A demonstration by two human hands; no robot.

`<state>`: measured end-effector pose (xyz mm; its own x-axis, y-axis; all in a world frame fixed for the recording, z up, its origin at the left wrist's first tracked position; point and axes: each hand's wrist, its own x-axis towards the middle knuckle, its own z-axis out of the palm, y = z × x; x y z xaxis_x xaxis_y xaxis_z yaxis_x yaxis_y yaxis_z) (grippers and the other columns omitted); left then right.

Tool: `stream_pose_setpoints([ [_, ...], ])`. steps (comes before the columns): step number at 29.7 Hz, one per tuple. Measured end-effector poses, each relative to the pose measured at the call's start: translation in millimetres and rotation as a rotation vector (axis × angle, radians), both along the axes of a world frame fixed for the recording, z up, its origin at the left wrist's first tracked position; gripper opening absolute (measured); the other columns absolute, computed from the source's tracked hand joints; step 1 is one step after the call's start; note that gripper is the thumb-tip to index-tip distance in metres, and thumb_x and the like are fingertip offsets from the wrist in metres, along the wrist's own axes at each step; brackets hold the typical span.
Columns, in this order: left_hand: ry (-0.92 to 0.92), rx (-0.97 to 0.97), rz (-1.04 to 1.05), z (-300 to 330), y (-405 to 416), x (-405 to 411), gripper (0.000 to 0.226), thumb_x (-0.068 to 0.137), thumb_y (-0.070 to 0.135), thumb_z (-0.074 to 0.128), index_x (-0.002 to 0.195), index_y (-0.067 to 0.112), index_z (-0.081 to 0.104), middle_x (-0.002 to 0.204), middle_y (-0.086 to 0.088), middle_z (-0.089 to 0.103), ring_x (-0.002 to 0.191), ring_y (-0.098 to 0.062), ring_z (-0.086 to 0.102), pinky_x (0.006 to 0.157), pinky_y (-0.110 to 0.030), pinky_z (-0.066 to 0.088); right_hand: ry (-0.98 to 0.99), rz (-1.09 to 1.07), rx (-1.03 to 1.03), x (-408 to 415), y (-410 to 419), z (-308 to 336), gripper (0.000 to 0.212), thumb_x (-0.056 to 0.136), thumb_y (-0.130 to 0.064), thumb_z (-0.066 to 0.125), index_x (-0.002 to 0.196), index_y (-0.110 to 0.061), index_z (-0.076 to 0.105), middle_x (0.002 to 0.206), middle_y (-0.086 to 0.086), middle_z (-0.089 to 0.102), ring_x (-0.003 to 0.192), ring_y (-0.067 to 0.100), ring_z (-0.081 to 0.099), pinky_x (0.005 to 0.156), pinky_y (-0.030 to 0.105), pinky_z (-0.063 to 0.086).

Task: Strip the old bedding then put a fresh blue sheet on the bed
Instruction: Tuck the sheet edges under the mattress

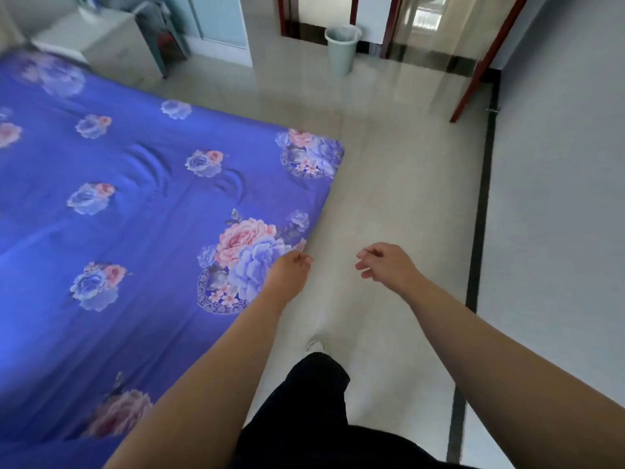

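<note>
Blue sheet (pixel 135 214) spread across bed; few wrinkles left
Left hand (pixel 287 269) and right hand (pixel 385 265) loosely curled, holding nothing; better to tug the near edge taut and smooth the creases.

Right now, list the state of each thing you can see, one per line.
Blue sheet: spread over the bed, a few wrinkles near the middle.
Left hand: fingers loosely curled, holding nothing, over the sheet's edge.
Right hand: fingers loosely curled, holding nothing, over the floor.
Bin: upright on the floor, lined with a bag.
Cabinet: shut, beside the bed.
</note>
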<state>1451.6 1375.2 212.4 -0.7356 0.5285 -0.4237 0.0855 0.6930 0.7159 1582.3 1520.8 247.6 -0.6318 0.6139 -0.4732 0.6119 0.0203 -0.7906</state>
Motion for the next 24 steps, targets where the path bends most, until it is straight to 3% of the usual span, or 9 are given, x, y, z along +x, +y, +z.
stream_pose_setpoints([
  [3,0.028,-0.029,0.07,-15,62,-62,0.025,0.094,0.02,0.053,0.104,0.001,0.066,0.103,-0.021,0.067,0.101,-0.032,0.062,0.085,-0.034,0.043,0.01,0.085,-0.008,-71,67,-9,0.011,0.095,-0.011,0.054,0.096,-0.003,0.061,0.085,0.012,0.066,0.043,-0.004,0.057,0.043,0.007,0.039],
  [8,0.004,-0.029,0.026,-8,181,-179,0.025,0.095,0.022,0.051,0.106,0.004,0.066,0.107,-0.014,0.067,0.102,-0.029,0.061,0.082,-0.03,0.043,-0.023,0.12,0.013,-190,188,-10,0.014,0.095,-0.017,0.053,0.096,-0.006,0.062,0.085,0.008,0.068,0.057,0.011,0.061,0.046,0.01,0.039],
  [15,-0.024,0.0,0.017,18,349,-317,0.025,0.096,0.024,0.051,0.104,0.006,0.066,0.101,-0.016,0.067,0.096,-0.03,0.061,0.077,-0.029,0.043,-0.001,0.119,0.004,-329,348,7,0.012,0.094,-0.014,0.053,0.088,-0.007,0.062,0.083,0.009,0.067,0.052,0.007,0.06,0.043,0.008,0.038],
  [19,-0.007,0.033,0.123,8,447,-396,0.024,0.095,0.018,0.051,0.105,0.004,0.067,0.101,-0.017,0.068,0.088,-0.021,0.057,0.078,-0.026,0.042,-0.012,0.206,0.056,-414,461,-5,0.015,0.094,-0.013,0.054,0.08,-0.012,0.059,0.082,0.009,0.066,0.055,0.01,0.06,0.043,0.009,0.039],
  [21,-0.014,0.033,0.211,-2,490,-430,0.022,0.094,0.02,0.052,0.103,0.011,0.07,0.099,-0.012,0.07,0.096,-0.022,0.06,0.084,-0.027,0.044,-0.033,0.273,0.092,-459,520,-6,0.013,0.095,-0.015,0.053,0.085,-0.01,0.06,0.082,0.008,0.066,0.058,0.013,0.059,0.044,0.009,0.039],
  [24,-0.058,-0.006,0.344,-33,548,-481,0.02,0.08,0.043,0.049,0.08,0.035,0.067,0.092,-0.003,0.071,0.1,-0.029,0.062,0.092,-0.037,0.048,-0.077,0.392,0.121,-528,597,1,0.018,0.095,-0.017,0.053,0.078,-0.016,0.058,0.077,0.002,0.065,0.061,0.016,0.061,0.052,0.019,0.04],
])
